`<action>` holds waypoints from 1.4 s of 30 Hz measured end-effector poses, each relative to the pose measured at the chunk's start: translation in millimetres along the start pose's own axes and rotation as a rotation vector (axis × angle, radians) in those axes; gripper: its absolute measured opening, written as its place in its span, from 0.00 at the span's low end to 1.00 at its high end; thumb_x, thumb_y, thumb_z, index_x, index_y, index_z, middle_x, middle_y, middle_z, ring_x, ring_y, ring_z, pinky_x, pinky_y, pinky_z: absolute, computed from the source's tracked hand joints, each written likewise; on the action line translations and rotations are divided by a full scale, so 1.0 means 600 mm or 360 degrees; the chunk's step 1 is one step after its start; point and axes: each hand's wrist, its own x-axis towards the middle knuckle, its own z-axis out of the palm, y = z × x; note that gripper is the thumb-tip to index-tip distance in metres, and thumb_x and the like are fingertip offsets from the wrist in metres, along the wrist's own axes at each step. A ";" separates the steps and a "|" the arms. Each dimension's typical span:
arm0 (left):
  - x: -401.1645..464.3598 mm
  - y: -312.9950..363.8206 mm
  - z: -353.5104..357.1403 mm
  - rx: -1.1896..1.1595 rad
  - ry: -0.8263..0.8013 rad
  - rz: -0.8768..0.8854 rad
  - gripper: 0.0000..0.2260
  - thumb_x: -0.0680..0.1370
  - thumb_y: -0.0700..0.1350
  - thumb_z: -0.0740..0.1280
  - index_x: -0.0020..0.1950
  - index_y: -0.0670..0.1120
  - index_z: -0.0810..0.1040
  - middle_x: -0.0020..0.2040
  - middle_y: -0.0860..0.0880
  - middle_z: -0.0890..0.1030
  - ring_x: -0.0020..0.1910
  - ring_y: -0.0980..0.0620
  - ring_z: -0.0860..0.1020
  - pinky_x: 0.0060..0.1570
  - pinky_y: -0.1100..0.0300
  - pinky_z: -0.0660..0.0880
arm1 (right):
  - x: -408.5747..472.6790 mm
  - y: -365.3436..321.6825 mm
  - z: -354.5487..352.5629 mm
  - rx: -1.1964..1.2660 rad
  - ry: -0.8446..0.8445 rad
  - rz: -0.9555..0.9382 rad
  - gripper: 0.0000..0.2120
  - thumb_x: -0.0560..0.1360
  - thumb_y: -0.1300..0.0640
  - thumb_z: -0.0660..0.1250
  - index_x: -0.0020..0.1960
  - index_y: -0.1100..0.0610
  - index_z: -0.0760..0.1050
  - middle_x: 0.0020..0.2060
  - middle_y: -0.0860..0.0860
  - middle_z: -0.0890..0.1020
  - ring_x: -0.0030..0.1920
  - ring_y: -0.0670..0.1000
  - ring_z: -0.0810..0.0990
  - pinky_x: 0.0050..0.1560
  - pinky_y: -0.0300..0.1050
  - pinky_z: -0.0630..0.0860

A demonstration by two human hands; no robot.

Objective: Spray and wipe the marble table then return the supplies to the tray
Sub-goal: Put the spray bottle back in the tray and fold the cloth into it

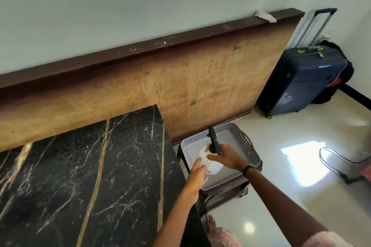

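Presently both hands are over the tray (250, 147), which is grey with perforated walls and sits on a dark stool (224, 191) just beside the right end of the black marble desk (84, 166). The spray bottle (208, 159), white-bodied with a black trigger head, stands or is held low inside the tray; whether its base touches the tray floor I cannot tell.

Right hand (226, 156): fingers curled round the bottle's neck just under the black head, a dark band on the wrist. Left hand (197, 172): fingers straight, lying against the near side of the white bottle body, not wrapped round it.

Desk surface: black with white veining and gold-coloured stripes running front to back. Behind it, a tan wooden panel (200, 78) with a dark top rail leans along the wall; a crumpled pale cloth (265, 16) lies on that rail near its right end.

Floor: glossy pale tile. A dark blue suitcase (303, 80) with its handle extended stands in the corner, and a black cable (339, 160) lies at far right.
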 end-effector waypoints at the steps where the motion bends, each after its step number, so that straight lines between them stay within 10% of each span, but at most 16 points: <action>1: 0.017 -0.007 0.005 0.0017 0.0007 -0.0038 0.22 0.81 0.40 0.52 0.75 0.50 0.56 0.76 0.46 0.58 0.73 0.48 0.62 0.72 0.51 0.62 | 0.013 0.015 0.001 -0.0015 -0.0038 0.0014 0.15 0.73 0.53 0.71 0.58 0.57 0.78 0.56 0.53 0.81 0.56 0.49 0.78 0.53 0.34 0.68; 10: 0.168 -0.062 0.025 0.0101 0.0164 -0.0430 0.22 0.79 0.40 0.53 0.73 0.51 0.59 0.66 0.46 0.66 0.52 0.53 0.70 0.52 0.57 0.69 | 0.134 0.138 0.055 -0.0060 -0.0372 0.0003 0.15 0.73 0.57 0.71 0.58 0.60 0.77 0.52 0.54 0.81 0.48 0.45 0.75 0.43 0.20 0.66; 14: 0.225 -0.081 0.019 0.0174 0.0231 -0.0513 0.22 0.79 0.41 0.53 0.73 0.52 0.59 0.75 0.46 0.60 0.68 0.45 0.67 0.66 0.51 0.67 | 0.175 0.169 0.078 -0.0033 -0.0423 -0.0056 0.15 0.72 0.58 0.72 0.57 0.60 0.78 0.48 0.52 0.82 0.44 0.46 0.75 0.42 0.20 0.65; 27: 0.244 -0.067 0.010 0.0175 0.0310 -0.0519 0.22 0.80 0.43 0.56 0.74 0.47 0.58 0.73 0.42 0.64 0.69 0.43 0.67 0.56 0.58 0.66 | 0.207 0.189 0.077 -0.0193 -0.0582 -0.0056 0.23 0.69 0.64 0.74 0.62 0.61 0.74 0.47 0.49 0.81 0.47 0.50 0.79 0.44 0.24 0.66; 33: 0.181 -0.030 -0.002 0.0089 0.0305 -0.0208 0.17 0.79 0.41 0.56 0.69 0.49 0.67 0.71 0.46 0.68 0.62 0.51 0.71 0.62 0.56 0.68 | 0.203 0.144 0.007 -0.0525 -0.0074 0.0003 0.26 0.67 0.78 0.64 0.63 0.64 0.75 0.60 0.60 0.79 0.60 0.58 0.78 0.63 0.47 0.72; 42: 0.009 0.029 -0.103 -0.0258 0.0502 0.0329 0.13 0.81 0.45 0.55 0.61 0.46 0.74 0.58 0.51 0.81 0.55 0.53 0.80 0.57 0.57 0.75 | 0.089 -0.077 0.034 -0.0634 0.0284 -0.0487 0.15 0.71 0.71 0.65 0.55 0.60 0.79 0.48 0.61 0.83 0.43 0.62 0.82 0.42 0.52 0.79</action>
